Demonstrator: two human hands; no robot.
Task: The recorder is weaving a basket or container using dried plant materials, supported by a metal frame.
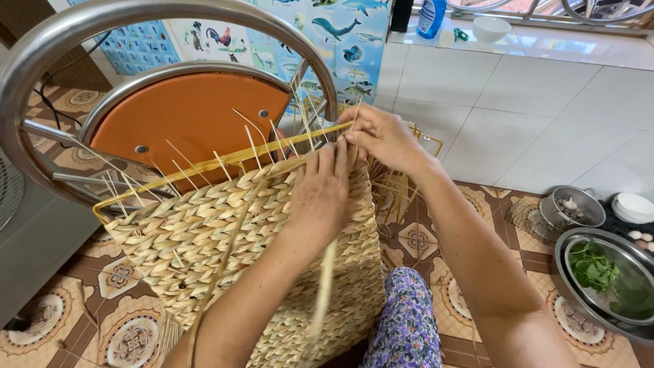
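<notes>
Woven basket (225,232) of pale plaited straw sits on the person's lap in the head view, its open top edge facing away and bound by a yellow wire frame (225,158); loose straw ends (184,160) stick up all along that edge, and an orange metal-framed stool (184,112) stands just behind it. Left hand (323,187) lies flat over the upper right part of the weave, fingers spread and pressing the plait against the frame; right hand (381,136) is closed in a pinch on a straw strand at the top right corner, just above the left fingertips, so the two hands nearly touch. Doing this stretch well seems to call for keeping the left palm firm so the finished rows do not slacken, pulling the pinched strand snug around the wire, and keeping it in line with the neighbouring plaits; a loose pull would likely leave a gap at the corner. A long strand (325,286) trails down past the left forearm and looks liable to snag. To the right, on the patterned floor tiles (422,242), a steel bowl of green leaves (599,272) stands well apart from the hands; a smaller lidded steel pot (571,206) stands behind it.
</notes>
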